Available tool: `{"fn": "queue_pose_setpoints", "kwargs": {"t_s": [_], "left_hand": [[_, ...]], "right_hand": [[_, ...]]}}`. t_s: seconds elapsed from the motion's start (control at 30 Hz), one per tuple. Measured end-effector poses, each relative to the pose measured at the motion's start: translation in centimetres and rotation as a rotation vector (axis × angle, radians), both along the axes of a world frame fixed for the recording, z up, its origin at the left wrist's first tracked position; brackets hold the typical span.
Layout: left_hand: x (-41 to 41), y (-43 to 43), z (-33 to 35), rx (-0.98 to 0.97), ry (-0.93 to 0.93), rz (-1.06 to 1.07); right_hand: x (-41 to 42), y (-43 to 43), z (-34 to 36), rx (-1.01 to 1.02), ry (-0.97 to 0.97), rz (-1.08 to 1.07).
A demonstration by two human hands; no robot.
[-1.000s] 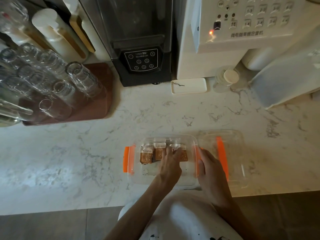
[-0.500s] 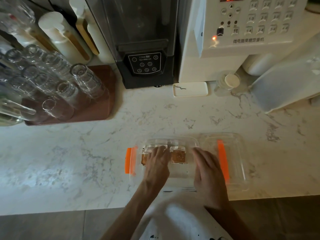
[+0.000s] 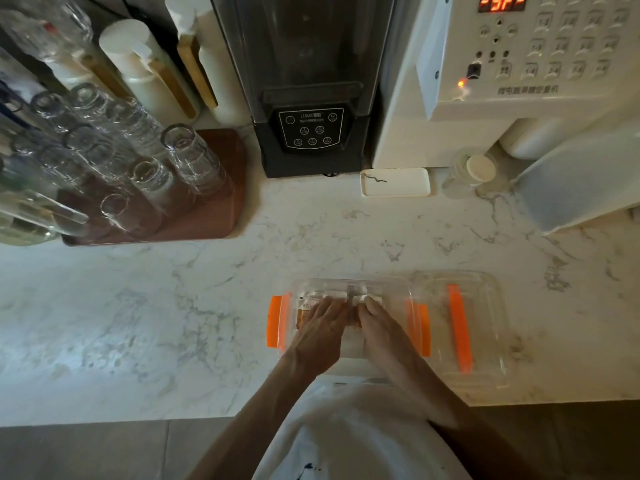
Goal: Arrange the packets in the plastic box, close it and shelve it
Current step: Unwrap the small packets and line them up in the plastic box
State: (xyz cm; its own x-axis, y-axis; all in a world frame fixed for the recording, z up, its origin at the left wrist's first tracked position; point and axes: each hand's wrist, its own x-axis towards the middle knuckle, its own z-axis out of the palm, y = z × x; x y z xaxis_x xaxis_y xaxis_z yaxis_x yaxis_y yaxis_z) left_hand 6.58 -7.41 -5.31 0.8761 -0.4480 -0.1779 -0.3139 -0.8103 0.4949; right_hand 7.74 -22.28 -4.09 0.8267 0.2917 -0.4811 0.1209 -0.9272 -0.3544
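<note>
With both hands inside the box (image 3: 398,289), the left hand (image 3: 320,336) and right hand (image 3: 381,329) lie flat, fingers extended, pressing the packets (image 3: 306,306) beneath them; neither grip encloses anything. Right of the right hand, touching the box, the lid (image 3: 485,306) lies on the tabletop (image 3: 138,306).

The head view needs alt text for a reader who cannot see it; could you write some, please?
Both hands, left and right, press on packets inside an open clear plastic box on a marble counter. Its lid lies alongside, to the right.
</note>
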Motion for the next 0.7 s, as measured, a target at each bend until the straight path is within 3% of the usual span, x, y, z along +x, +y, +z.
{"fn": "queue_pose_setpoints", "kwargs": {"t_s": [0.5,0.7], "left_hand": [[0.0,0.6,-0.8,0.053,0.071,0.044],[-0.6,0.7,-0.1,0.072,0.068,0.238]], "right_hand": [[0.0,-0.2,-0.3,-0.142,-0.046,0.153],[-0.3,-0.2,0.1,-0.104,-0.094,0.121]]}}
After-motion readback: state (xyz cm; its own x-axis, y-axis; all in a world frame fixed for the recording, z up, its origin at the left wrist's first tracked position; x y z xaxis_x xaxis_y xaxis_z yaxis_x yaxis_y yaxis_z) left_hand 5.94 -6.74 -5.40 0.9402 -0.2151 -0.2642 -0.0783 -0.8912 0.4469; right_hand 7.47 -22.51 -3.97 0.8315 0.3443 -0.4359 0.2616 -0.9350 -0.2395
